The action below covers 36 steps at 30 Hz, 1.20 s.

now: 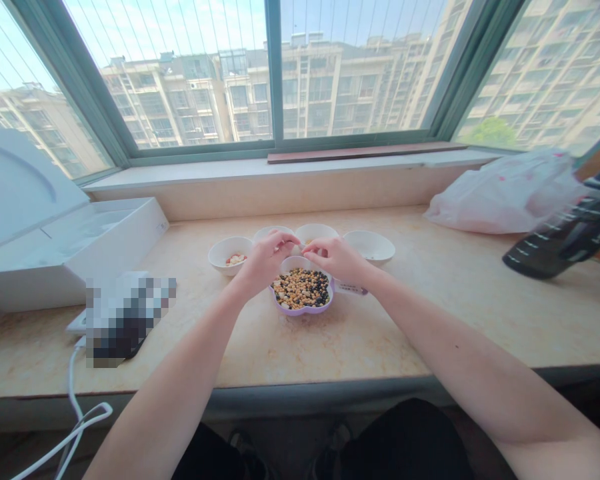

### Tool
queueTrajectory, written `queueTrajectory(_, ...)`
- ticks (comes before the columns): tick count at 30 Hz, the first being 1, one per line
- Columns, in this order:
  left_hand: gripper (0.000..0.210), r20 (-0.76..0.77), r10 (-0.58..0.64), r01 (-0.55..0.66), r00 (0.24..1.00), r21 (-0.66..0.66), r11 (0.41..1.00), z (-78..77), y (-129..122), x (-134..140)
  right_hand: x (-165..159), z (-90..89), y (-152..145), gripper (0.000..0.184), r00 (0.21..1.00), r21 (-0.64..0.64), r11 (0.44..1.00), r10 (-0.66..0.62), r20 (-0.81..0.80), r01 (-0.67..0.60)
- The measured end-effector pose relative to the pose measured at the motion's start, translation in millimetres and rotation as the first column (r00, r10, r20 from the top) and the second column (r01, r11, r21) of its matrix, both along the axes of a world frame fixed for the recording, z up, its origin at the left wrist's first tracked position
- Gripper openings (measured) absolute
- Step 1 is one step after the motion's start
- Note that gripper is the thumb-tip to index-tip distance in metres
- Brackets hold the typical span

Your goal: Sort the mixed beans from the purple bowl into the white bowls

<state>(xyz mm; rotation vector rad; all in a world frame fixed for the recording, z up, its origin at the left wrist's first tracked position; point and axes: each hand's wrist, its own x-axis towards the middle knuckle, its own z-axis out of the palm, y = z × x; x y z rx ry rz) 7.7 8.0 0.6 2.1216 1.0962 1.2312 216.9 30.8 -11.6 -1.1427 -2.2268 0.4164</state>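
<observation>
A purple scalloped bowl (pixel 306 311) holds mixed beans (pixel 301 288), black, yellow and pale. Over its far edge my left hand (pixel 266 259) and my right hand (pixel 336 257) come close together, fingers curled and fingertips pinched. Whatever lies between the fingertips is too small or hidden to name. Several white bowls stand in an arc behind. The leftmost white bowl (pixel 219 259) has reddish and pale pieces (pixel 237 259) in it. The rightmost white bowl (pixel 380 248) has a few small specks inside. My hands partly cover the two middle bowls. A printed label (pixel 349 288) lies beside the purple bowl.
An open white box (pixel 125 233) stands at left, with a pixelated object (pixel 125 327) and a white cable (pixel 75 393) before it. At right are a plastic bag (pixel 500 193) and a tilted dark bottle (pixel 545 247). Windows rise behind the counter (pixel 290 360).
</observation>
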Motion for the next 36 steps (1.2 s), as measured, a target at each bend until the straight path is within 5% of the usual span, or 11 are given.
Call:
queueTrajectory(5,0.022,0.335,0.035,0.006,0.942,-0.120,0.993,3.4,2.0,-2.0,0.1,-0.6,-0.5,0.023,1.000,-0.035,0.999,-0.019,0.010,0.019)
queueTrajectory(9,0.026,0.445,0.076,-0.015,0.892,-0.138,0.990,7.3,1.1,-3.3,-0.7,-0.3,-1.9,0.023,1.000,-0.044,0.999,-0.016,0.004,0.016)
queueTrajectory(20,0.028,0.448,0.001,0.109,0.894,-0.220,0.969,6.0,-4.2,1.1,-0.8,0.8,-2.0,0.022,1.000,-0.033,0.999,0.008,0.017,-0.007)
queueTrajectory(36,0.019,0.369,-0.078,0.144,0.926,-0.156,0.977,1.7,-5.1,4.3,-1.9,1.3,-3.5,0.022,1.000,-0.021,1.000,0.008,0.020,-0.007)
